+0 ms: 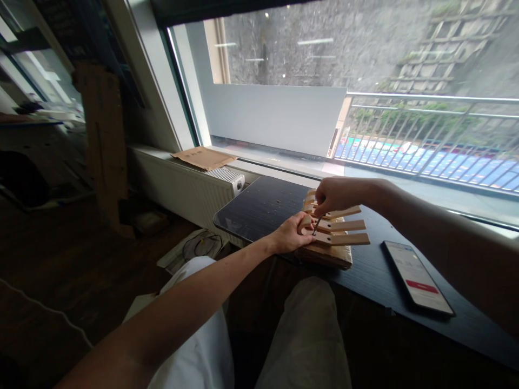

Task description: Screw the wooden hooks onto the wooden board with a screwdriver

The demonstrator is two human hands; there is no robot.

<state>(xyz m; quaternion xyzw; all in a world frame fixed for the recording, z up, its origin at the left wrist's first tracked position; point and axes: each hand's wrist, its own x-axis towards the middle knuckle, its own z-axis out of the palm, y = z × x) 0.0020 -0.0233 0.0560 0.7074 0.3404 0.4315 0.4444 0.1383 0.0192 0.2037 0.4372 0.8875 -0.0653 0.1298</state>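
Note:
On the dark table, a wooden rack (349,239) with several flat slats and curved ends rests on a brown wrapped block (330,254). My left hand (290,233) is closed around the curved end of the nearest slat, fingertips close to a dark hole or screw in it. Above it, my right hand (330,195) is closed on a thin metal rod like a hex key (318,222). The rod slants down, its lower tip at the nearest slat beside my left fingers. My right fingers hide its upper end.
A phone (419,278) with a lit screen lies on the dark table (263,202) to the right. Beyond the table's left edge are a white radiator (182,183) and a flat cardboard piece (205,158) on the sill. A window runs along the back.

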